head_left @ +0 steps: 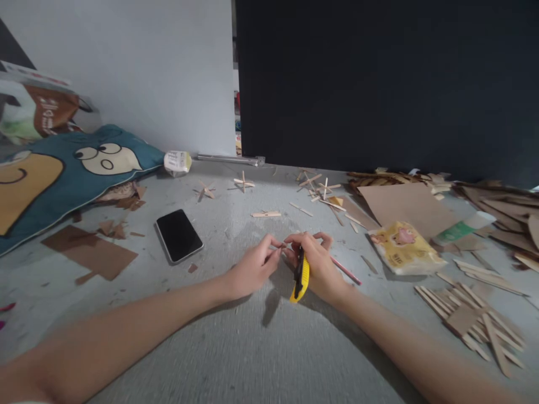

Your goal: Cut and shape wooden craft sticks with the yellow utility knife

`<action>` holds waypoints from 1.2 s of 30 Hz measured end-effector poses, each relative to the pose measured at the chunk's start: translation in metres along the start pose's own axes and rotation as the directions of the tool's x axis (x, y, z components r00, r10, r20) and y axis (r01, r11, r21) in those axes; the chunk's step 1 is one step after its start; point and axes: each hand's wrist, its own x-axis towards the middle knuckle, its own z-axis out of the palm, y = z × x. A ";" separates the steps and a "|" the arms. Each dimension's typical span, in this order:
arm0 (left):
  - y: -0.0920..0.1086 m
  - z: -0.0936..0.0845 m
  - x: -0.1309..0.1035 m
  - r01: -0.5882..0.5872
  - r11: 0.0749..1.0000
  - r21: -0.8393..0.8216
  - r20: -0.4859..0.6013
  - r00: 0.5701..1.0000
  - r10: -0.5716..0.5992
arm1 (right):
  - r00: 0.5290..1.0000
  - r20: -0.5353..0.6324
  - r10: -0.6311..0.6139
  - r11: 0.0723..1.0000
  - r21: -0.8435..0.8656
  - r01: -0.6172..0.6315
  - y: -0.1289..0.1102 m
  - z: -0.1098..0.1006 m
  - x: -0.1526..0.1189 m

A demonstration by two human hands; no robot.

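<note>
My right hand (320, 266) is closed around a yellow and black utility knife (301, 278), its handle end pointing back toward me. Opposite it, my left hand (252, 266) pinches a small brown piece (282, 246), perhaps cardboard, mostly hidden by the fingers. The fingertips of both hands meet at this piece. Whether the knife's blade is out cannot be seen. A red-striped pencil (346, 271) lies just right of my right hand. Beyond the hands, a pair of flat wooden sticks (266, 214) rests on the grey table (236, 348).
On the left are a black phone (179, 235), a cardboard sheet (90, 251) and a blue cartoon cushion (96, 163). Small stick crosses (243, 182) stand at the back. A yellow tissue pack (406, 247), a glue tube (463, 228) and piled wooden sticks (492, 331) lie on the right.
</note>
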 end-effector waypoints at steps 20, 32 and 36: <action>0.006 0.002 -0.004 -0.024 0.987 0.159 -0.048 0.998 0.032 | 1.000 0.020 0.013 0.997 0.082 -0.014 0.000 0.000 0.002; -0.001 0.006 -0.001 0.020 1.000 0.012 -0.032 0.999 -0.019 | 0.999 0.023 0.023 0.996 0.083 -0.025 0.002 0.003 0.001; 0.004 0.007 -0.004 0.019 0.997 0.077 -0.074 0.997 -0.013 | 1.000 0.006 0.030 0.996 0.078 -0.030 0.000 0.006 0.001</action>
